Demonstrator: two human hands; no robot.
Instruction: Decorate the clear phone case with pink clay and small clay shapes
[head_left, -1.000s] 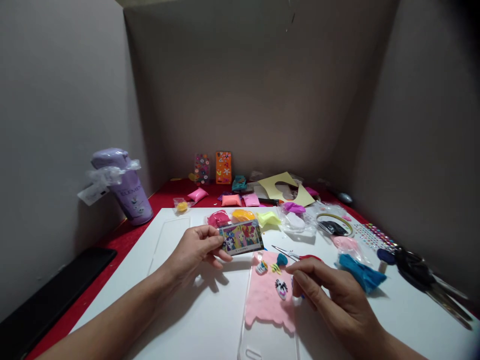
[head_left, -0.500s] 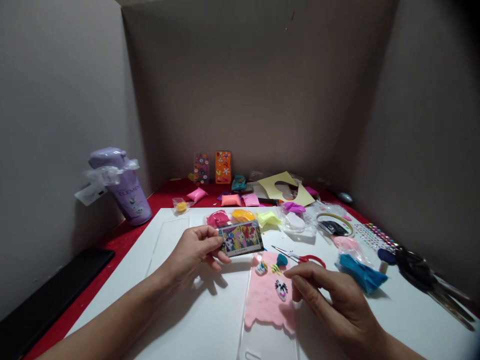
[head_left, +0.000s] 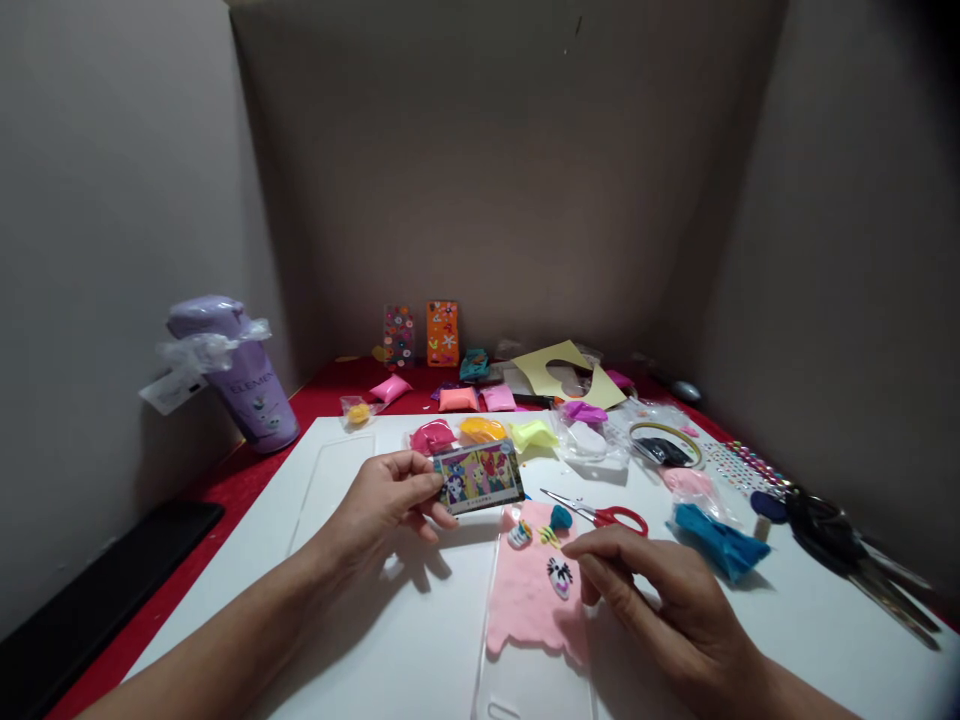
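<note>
My left hand pinches a small cartoon picture card by its left edge, holding it just above the white board. My right hand rests with curled fingers on the right edge of a clear phone case covered with pink clay. Whether those fingers hold anything is hidden. Small clay pieces sit on the pink layer: a striped eye shape, a teal blob and tiny striped bits. Red-handled scissors lie just beyond my right hand.
Bags of coloured clay line the board's far edge. A lilac tumbler stands at the left; a second clear case lies near it. Blue clay, keys, tape ring and gem stickers lie right. Decorated cases lean against the back wall.
The view has shifted slightly to the left. My right hand's fingertips have drawn a little closer to the striped clay eye. The left hand keeps the card in the same place.
</note>
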